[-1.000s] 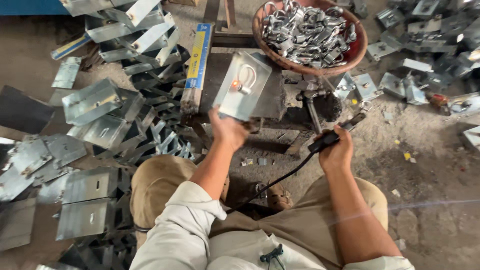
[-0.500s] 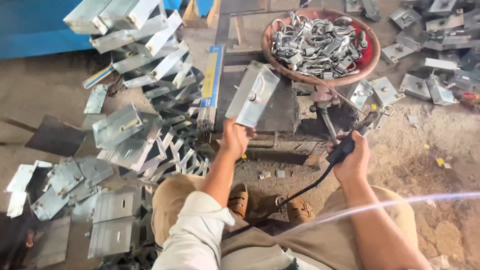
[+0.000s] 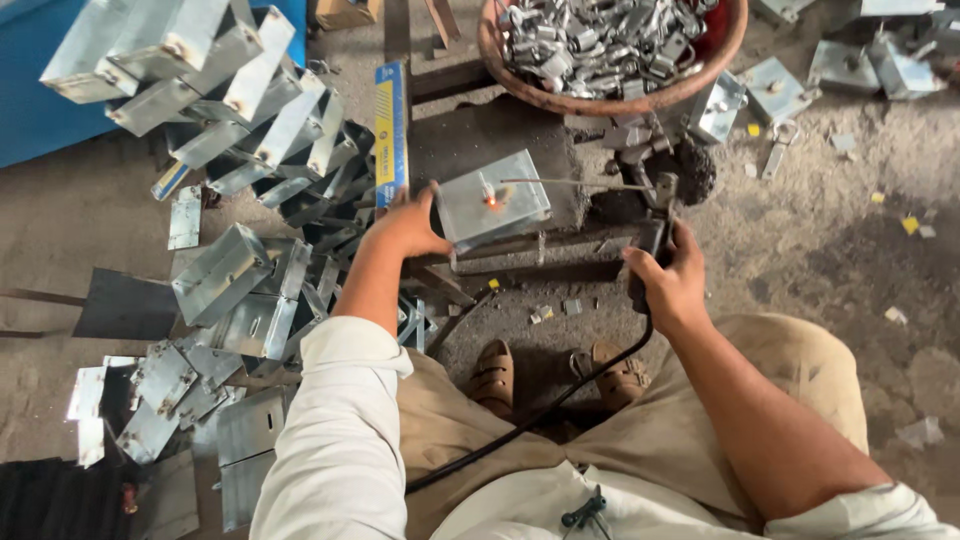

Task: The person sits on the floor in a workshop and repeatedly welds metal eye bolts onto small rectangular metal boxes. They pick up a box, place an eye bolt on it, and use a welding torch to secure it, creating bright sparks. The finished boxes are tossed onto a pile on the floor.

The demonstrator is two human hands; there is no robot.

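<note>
We found the left hand (image 3: 408, 228) gripping the left edge of a metal box (image 3: 492, 200), which lay on a dark steel block (image 3: 500, 130) on the floor. The right hand (image 3: 672, 285) was closed round a welding holder (image 3: 655, 240); its rod (image 3: 570, 183) touched the box at a glowing spot. A basket of metal parts (image 3: 610, 45) stood just behind.
</note>
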